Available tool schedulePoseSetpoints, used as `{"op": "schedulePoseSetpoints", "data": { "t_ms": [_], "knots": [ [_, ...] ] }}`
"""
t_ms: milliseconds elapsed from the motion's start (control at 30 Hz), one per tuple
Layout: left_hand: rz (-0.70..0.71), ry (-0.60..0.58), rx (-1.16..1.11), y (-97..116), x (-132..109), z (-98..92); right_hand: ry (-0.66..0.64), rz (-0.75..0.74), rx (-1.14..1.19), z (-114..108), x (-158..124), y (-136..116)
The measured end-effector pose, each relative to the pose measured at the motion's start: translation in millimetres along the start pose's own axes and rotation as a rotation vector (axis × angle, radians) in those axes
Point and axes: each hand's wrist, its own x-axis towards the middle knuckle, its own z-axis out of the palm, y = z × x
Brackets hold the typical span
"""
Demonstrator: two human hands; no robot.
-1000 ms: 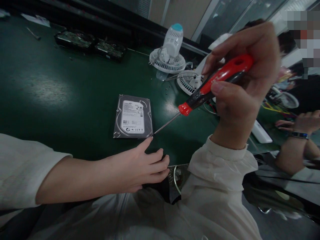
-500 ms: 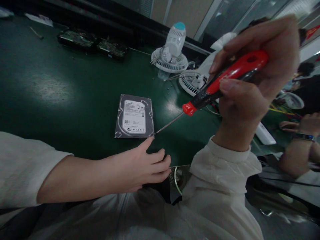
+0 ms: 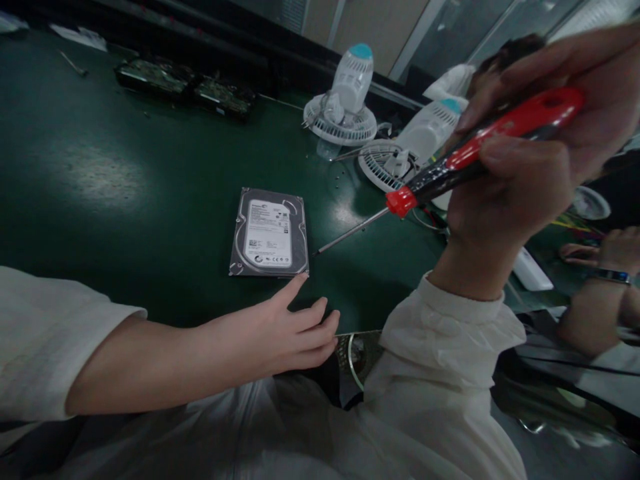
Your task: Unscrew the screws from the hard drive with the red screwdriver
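Observation:
A hard drive [image 3: 270,233] lies label up on the green table [image 3: 165,160], close to the front edge. My left hand [image 3: 300,327] rests at its near right corner; one fingertip touches that corner while the other fingers are spread and hold nothing. My right hand [image 3: 540,147] is wrapped around the red and black handle of a screwdriver [image 3: 425,180]. The shaft slants down to the left, and its tip is just right of the drive, apart from it. Whether a screw is on the tip is too small to tell.
Two white fans [image 3: 345,93] [image 3: 395,160] stand at the back. Green circuit boards [image 3: 155,77] lie at the back left. Tiny dark pieces, perhaps screws, are scattered right of the drive. At the far right are another person's hands [image 3: 620,250], one wrist wearing a watch.
My right hand has drawn the screwdriver up and to the right, so its tip has left the drive's corner. My left hand stays almost in place at that corner.

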Motion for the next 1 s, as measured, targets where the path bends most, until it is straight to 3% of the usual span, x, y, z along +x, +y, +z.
{"op": "schedulePoseSetpoints", "data": {
  "t_ms": [200,333,400,500,800,1000],
  "knots": [
    [0.032,0.005,0.087,1.9,-0.4,-6.1,0.14,-0.078,-0.228,-2.1,-6.7,1.5],
    [0.095,0.039,0.105,-0.9,0.1,-13.8,0.077,0.056,-0.536,2.0,-17.9,-5.2],
    [0.128,0.04,0.07,-3.5,0.3,-16.3,0.032,0.066,-0.551,6.7,-25.5,-2.4],
    [0.138,0.04,0.025,-6.5,0.2,-17.3,-0.122,0.179,-0.618,15.6,-37.4,7.8],
    [0.084,0.072,-0.055,-5.4,-0.3,-13.4,-0.757,0.5,-0.706,34.6,-61.8,25.8],
    [0.085,0.077,-0.047,-6.2,-0.6,-12.6,-0.948,0.648,-0.755,40.2,-62.7,22.4]
  ]
}}
